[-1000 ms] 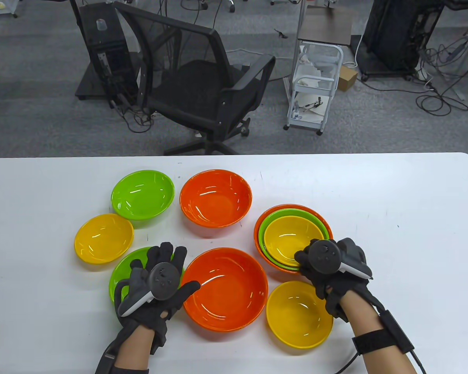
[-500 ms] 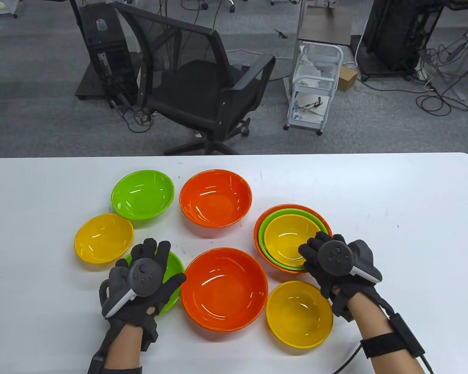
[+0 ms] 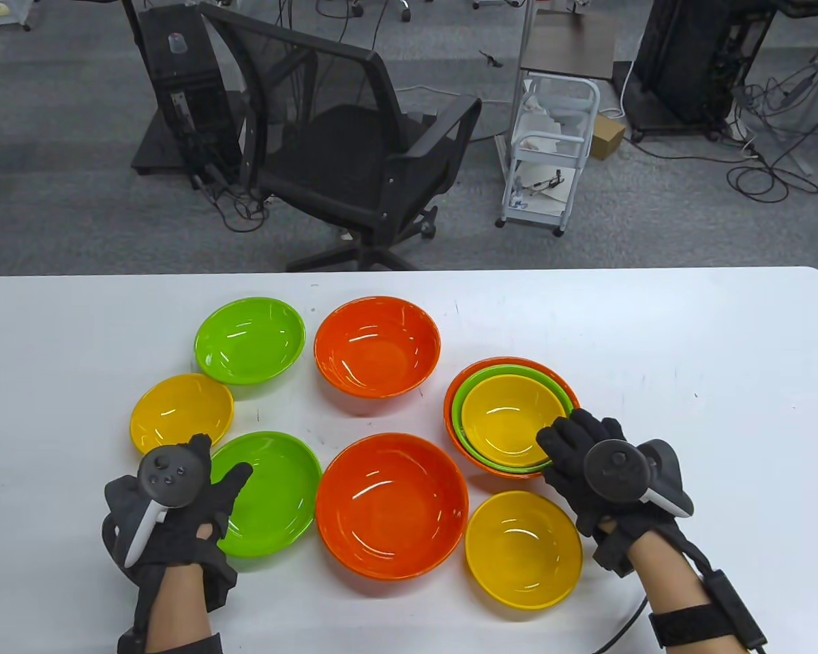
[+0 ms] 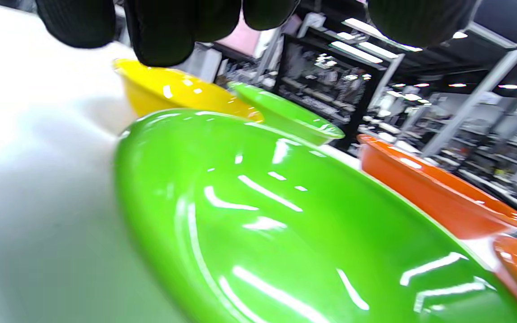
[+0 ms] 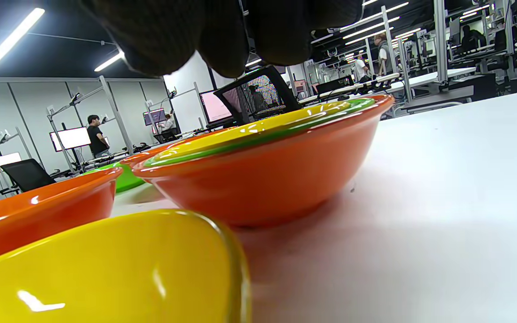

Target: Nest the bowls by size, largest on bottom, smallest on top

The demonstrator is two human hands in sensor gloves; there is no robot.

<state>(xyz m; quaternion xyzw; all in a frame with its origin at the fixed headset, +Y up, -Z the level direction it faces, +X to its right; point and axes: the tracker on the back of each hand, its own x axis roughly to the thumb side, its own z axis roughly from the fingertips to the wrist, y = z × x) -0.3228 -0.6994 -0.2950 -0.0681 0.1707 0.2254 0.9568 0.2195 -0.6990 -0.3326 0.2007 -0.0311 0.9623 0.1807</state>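
Observation:
A nested stack (image 3: 511,415) of orange, green and yellow bowls stands right of centre; it also shows in the right wrist view (image 5: 267,179). Loose bowls: a green one (image 3: 249,339) and an orange one (image 3: 377,345) at the back, a yellow one (image 3: 180,412) at the left, and a green one (image 3: 273,494), a large orange one (image 3: 392,504) and a yellow one (image 3: 523,548) in front. My left hand (image 3: 221,460) is open and empty at the front green bowl's left rim (image 4: 285,233). My right hand (image 3: 566,436) is open and empty by the stack's near right rim.
The white table (image 3: 688,381) has bare surface to the right and along the far edge. An office chair (image 3: 354,150) and a white cart (image 3: 552,150) stand on the floor beyond the far edge.
My left hand has moved left and toward me, off the front green bowl to its left rim. My right hand has drawn back to the right, off the stack's yellow bowl.

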